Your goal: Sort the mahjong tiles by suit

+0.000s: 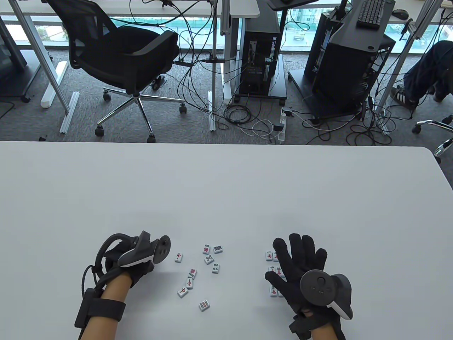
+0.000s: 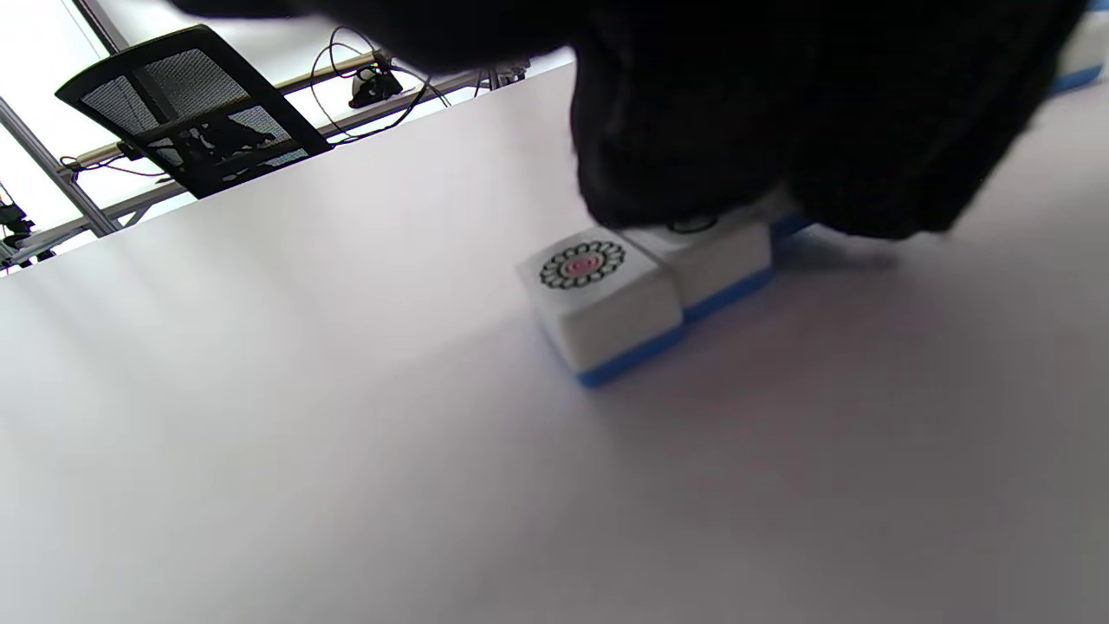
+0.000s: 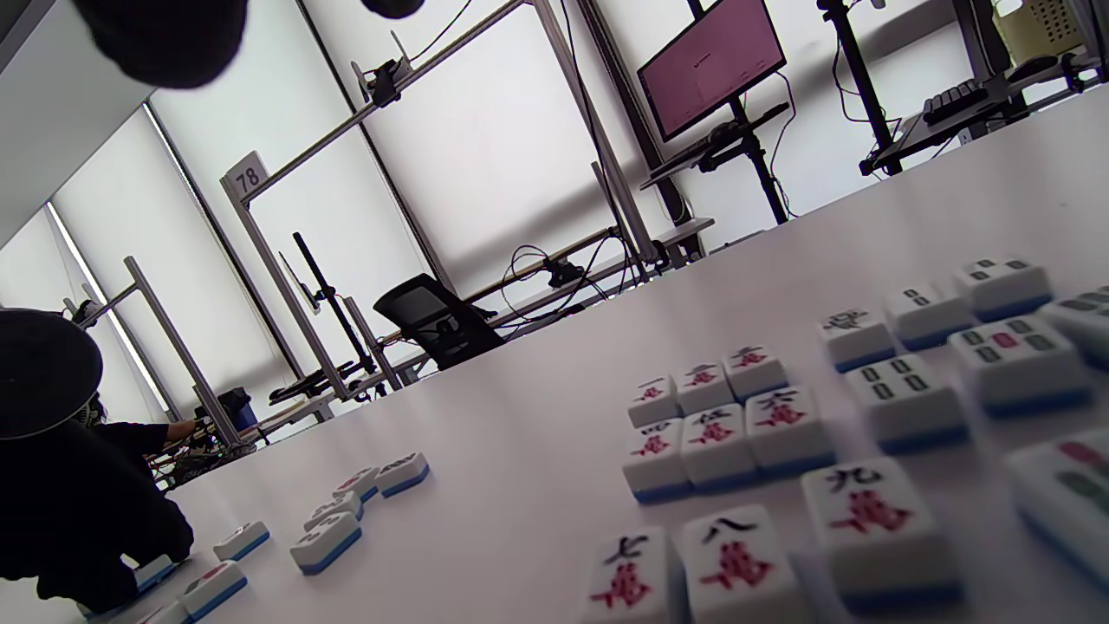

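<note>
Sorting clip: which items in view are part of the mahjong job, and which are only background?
Job:
loose tiles
sorted character tiles
one-dot tile
left hand
right hand
table

Background:
office chair
floor cables
monitor

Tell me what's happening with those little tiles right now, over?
Left hand fingers press onto white blue-backed mahjong tiles. Right hand open, spread above sorted character tiles. Loose tiles wait mid-table; nothing blocking.
</note>
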Demonstrator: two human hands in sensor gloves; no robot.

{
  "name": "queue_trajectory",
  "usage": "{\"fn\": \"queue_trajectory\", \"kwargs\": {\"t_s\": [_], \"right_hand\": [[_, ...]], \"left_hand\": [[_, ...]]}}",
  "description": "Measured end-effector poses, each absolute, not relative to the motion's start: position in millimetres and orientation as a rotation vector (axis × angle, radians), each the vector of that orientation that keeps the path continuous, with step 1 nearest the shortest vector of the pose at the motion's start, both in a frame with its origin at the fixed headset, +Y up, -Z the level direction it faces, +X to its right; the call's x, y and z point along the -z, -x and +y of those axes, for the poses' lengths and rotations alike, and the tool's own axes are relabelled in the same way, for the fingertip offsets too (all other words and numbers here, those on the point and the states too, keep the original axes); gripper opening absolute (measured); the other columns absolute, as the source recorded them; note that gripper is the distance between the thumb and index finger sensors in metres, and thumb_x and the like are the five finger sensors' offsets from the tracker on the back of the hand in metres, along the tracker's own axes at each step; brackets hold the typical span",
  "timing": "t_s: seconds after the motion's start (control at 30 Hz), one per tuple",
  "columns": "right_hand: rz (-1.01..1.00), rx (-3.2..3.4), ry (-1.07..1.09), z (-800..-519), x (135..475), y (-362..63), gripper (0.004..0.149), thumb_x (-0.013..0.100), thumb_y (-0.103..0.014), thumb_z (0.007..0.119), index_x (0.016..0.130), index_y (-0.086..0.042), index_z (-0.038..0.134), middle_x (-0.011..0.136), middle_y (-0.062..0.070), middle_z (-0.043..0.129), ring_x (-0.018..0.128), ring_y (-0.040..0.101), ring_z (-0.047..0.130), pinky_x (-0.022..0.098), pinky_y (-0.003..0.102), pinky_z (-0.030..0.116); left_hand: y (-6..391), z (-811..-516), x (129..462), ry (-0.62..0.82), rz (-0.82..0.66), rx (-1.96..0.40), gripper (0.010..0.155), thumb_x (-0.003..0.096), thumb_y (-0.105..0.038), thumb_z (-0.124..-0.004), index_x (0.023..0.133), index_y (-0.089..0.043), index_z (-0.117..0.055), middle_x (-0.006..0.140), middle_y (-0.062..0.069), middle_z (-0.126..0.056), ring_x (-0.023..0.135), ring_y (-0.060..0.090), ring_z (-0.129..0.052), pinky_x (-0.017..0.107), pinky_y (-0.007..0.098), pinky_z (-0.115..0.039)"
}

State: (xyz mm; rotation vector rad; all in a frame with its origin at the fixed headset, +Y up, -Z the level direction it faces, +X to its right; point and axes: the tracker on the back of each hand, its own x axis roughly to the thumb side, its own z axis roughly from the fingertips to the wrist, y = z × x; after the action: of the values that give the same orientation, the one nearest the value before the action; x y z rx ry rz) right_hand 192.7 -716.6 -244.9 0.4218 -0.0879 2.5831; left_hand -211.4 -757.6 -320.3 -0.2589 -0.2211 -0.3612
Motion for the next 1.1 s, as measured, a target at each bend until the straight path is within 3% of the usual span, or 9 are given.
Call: {"fn": "queue_trajectory", "kwargs": {"t_s": [0.27, 0.4, 0.7, 0.9, 1.1], "right_hand": [[-0.093, -2.572, -0.42, -715.9, 245.2, -193.2, 0.076, 0.052, -0.065, 0.06, 0.112, -0.039, 0.022, 0.12, 0.01, 0.009, 0.103, 0.039, -0.003, 0.068, 0.068, 0.003], [-0.096, -2.563, -0.42, -715.5, 245.2, -193.6, 0.076, 0.052, -0.064, 0.06, 0.112, -0.039, 0.021, 0.12, 0.01, 0.009, 0.103, 0.039, -0.003, 0.068, 0.068, 0.002], [-0.101, -2.558, -0.43, -715.6, 244.5, -193.3, 0.076, 0.052, -0.064, 0.06, 0.112, -0.039, 0.022, 0.12, 0.01, 0.009, 0.103, 0.039, -0.003, 0.068, 0.068, 0.003], [-0.109, -2.549, -0.433, -715.2, 244.1, -193.5, 0.076, 0.052, -0.064, 0.06, 0.112, -0.039, 0.022, 0.12, 0.01, 0.009, 0.103, 0.039, -0.004, 0.068, 0.068, 0.002], [-0.11, -2.54, -0.429, -715.3, 244.1, -194.3, 0.076, 0.052, -0.064, 0.06, 0.112, -0.039, 0.022, 0.12, 0.01, 0.008, 0.103, 0.039, -0.004, 0.069, 0.068, 0.001]], "left_hand": [[210.2, -751.1, 317.4, 0.317, -0.196, 0.386, 0.062, 0.0273, -0.055, -0.089, 0.081, -0.024, -0.085, 0.041, -0.014, -0.1, 0.013, 0.008, -0.094, 0.022, 0.034, -0.084], [198.0, -735.7, 311.6, 0.23, -0.239, 0.388, 0.063, 0.0287, -0.055, -0.088, 0.082, -0.023, -0.084, 0.042, -0.013, -0.101, 0.014, 0.009, -0.095, 0.022, 0.035, -0.084], [121.4, -719.3, 309.4, 0.017, -0.464, 0.4, 0.049, 0.0318, -0.055, -0.084, 0.068, -0.022, -0.094, 0.033, -0.015, -0.101, 0.007, 0.008, -0.093, 0.017, 0.033, -0.084], [81.1, -728.2, 331.9, 0.025, -0.405, 0.426, 0.05, 0.0324, -0.059, -0.08, 0.059, -0.02, -0.096, 0.026, -0.016, -0.1, 0.002, 0.008, -0.091, 0.013, 0.033, -0.083], [66.6, -742.5, 342.3, 0.042, -0.354, 0.495, 0.051, 0.0307, -0.062, -0.08, 0.055, -0.02, -0.097, 0.022, -0.017, -0.099, -0.001, 0.007, -0.089, 0.011, 0.032, -0.082]]}}
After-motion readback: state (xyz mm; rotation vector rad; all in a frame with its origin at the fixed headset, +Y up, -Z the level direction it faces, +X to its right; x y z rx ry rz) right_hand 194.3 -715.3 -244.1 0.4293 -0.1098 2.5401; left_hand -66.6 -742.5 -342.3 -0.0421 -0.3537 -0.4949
